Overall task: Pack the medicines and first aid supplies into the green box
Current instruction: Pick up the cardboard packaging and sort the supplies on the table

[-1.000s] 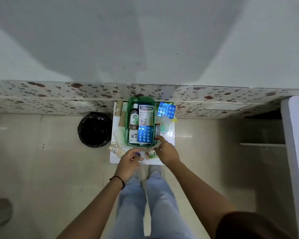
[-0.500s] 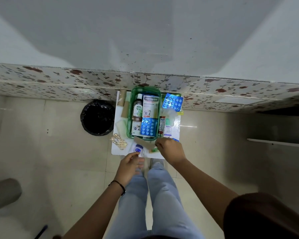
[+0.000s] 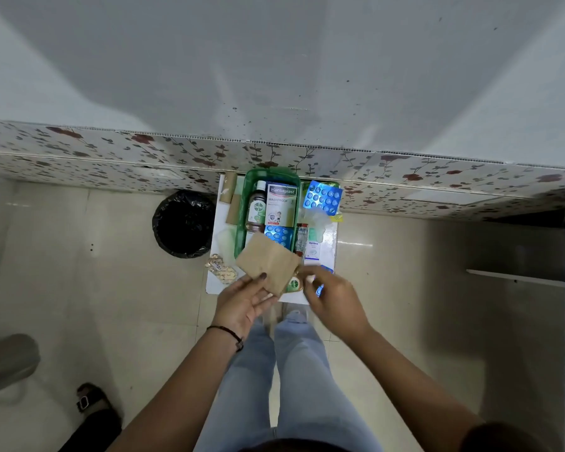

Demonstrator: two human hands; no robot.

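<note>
Head view: the left hand pinches the lower corner of a flat brown paper packet, thumb on top. The right hand, just beside the packet's right edge, has its fingers curled; whether it grips anything I cannot tell. The packet's long axis runs from upper left to lower right, and its upper end overlaps the near end of the green plastic box, which lies directly above the hands in the frame, on the white counter. The left hand looks better placed to push it in.

- My left hand sits just left of frame centre, palm up, thumb pressed on a brown packet.
- My right hand is beside it, centre-right, fingers curled downward.
- Both forearms rise from the bottom corners.
</note>
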